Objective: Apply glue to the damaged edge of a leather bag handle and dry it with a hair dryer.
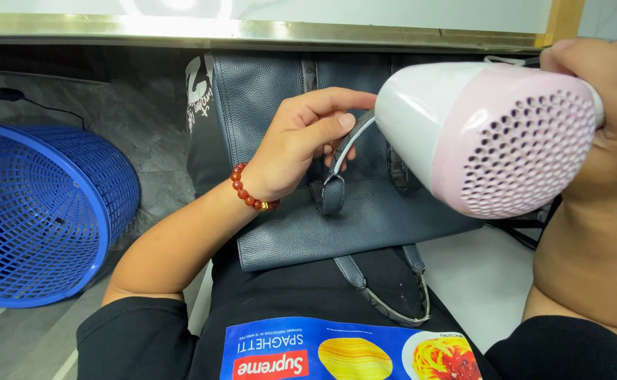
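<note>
Left hand (298, 144) on bag handle (348, 148)

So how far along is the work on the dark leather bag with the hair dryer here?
Done: the dark leather bag already lies flat on the person's lap. In hand: the left hand lifts one bag strap while the right hand aims the pink and white hair dryer at it. Left: the other strap hangs untouched below. Whether the dryer is running cannot be told.
</note>
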